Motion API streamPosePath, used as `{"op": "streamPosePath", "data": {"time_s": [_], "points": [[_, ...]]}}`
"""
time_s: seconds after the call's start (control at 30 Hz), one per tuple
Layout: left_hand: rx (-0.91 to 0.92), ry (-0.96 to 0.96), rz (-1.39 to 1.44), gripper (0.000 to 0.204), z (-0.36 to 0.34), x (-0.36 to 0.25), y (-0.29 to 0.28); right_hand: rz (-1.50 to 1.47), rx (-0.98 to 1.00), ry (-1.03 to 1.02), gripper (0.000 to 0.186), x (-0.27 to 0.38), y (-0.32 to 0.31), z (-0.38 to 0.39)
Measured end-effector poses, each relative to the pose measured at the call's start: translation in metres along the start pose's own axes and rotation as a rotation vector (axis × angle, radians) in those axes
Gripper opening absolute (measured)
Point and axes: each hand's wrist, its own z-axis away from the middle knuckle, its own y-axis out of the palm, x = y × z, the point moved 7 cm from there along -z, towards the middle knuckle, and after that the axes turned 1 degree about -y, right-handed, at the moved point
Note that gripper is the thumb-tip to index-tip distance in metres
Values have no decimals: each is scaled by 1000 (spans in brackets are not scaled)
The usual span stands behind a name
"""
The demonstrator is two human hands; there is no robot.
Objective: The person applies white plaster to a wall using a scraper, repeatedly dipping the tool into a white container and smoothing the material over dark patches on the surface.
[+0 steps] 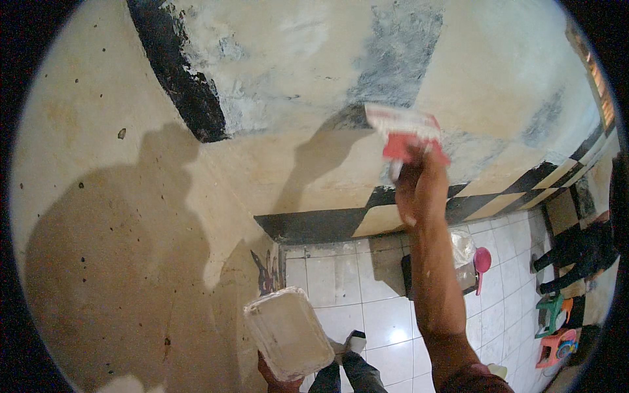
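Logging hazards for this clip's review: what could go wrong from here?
1. The pale tray is at the left hand, whose grip is mostly hidden; if it slips, it might fall near the feet.
2. The red spreader in the right hand could leave uneven streaks on the patchy wall.
3. Drips might reach the white floor tiles below.

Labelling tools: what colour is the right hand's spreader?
Spreader: red, with whitish smears; shows in the head view.
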Motion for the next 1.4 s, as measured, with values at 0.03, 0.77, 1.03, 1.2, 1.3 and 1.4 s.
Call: {"op": "streamPosePath", "data": {"time_s": [0.03, 0.77, 1.03, 1.2, 1.3, 1.4], "points": [[-7, 11, -2, 62, 1, -3, -6, 37, 58, 47, 19, -27, -20, 10], [47, 3, 2, 63, -4, 0, -22, 1, 9, 92, 12, 3, 31, 12], [-77, 76, -255, 61, 9, -13, -36, 612, 192, 267, 29, -141, -116, 122], [-4, 176, -329, 57, 8, -21, -43, 413, -5, 583, 47, -174, -189, 200], [31, 522, -1408, 56, 17, -39, 22, 325, -208, 788, 43, -166, -217, 244], [-100, 198, -649, 62, 5, -28, -32, 345, -245, 874, 45, -159, -224, 267]]}}
